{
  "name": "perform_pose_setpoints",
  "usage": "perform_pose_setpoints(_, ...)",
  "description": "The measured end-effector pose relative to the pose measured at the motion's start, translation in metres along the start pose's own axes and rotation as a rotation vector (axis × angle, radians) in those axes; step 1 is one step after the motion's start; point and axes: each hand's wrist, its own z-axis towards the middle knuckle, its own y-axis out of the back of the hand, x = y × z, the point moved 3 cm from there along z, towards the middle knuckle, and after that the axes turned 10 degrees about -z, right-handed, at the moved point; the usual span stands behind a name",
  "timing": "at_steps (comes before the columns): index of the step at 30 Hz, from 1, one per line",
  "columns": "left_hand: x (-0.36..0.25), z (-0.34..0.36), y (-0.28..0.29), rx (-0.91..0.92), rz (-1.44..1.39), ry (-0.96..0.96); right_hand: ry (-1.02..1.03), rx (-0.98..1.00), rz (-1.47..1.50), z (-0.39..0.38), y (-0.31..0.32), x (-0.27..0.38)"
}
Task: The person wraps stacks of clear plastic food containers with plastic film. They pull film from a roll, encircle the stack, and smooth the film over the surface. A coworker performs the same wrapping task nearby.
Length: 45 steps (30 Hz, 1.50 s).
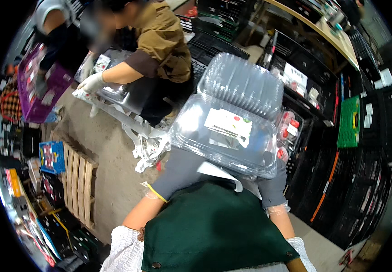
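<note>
Clear plastic containers (232, 102) just off centre toward 2 o'clock, above both hands. Ridged, nested-looking section (241, 84) at 1 o'clock, right against the flatter labelled one; can't tell if hinged together or separate.

Biggest first. Black crates (354, 181), stacked, 4 o'clock. Pale tabletop (316, 26) at 2. Person in a brown jacket (164, 41) crouched at 11, white-gloved hands out toward 10, by another clear container. Dark green apron (214, 222) at 6, the wearer's own. Wooden pallet (76, 177) on the floor at 8. Purple crate (33, 106) at 10, second person's arm reaching into it. Upright green crate (350, 121) at 3, blue crate (52, 157) at 9, by the pallet.

Left hand (177, 165), grey glove, 7 o'clock, at the containers' near left corner. Right hand (273, 186), same glove, 4 o'clock, at the near right corner. Fingers of both mostly hidden under or behind plastic; can't tell whether spread or curled.

Tangled white strips (150, 145) on the floor at 9. Small clear packs (290, 127) with red contents at 3, beside the containers. White label (227, 124), red and green marks, on the flatter container. White paper strip (221, 173), curled, just below, between the hands.
</note>
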Motion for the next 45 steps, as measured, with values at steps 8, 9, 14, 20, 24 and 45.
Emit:
perform_pose_setpoints(8,0.006,-0.002,0.009,-0.025,-0.048,-0.069,-0.292,0.035,0.437,-0.011,-0.004,-0.015)
perform_pose_setpoints(9,0.005,-0.001,0.008,-0.030,-0.047,-0.086,-0.363,0.068,0.545,-0.010,-0.002,-0.016)
perform_pose_setpoints(14,0.010,0.000,0.010,0.010,-0.133,-0.036,-0.682,0.135,0.945,-0.006,-0.008,-0.026)
perform_pose_setpoints(20,0.008,0.001,0.014,-0.009,-0.133,-0.054,-0.601,0.118,0.959,-0.007,-0.003,-0.022)
perform_pose_setpoints(24,0.016,-0.001,0.017,-0.013,-0.227,-0.006,-0.681,0.136,1.041,-0.003,-0.005,-0.022)
perform_pose_setpoints(45,-0.035,-0.011,0.027,-0.090,-0.114,-0.345,-0.747,0.461,2.291,0.026,0.016,0.012)
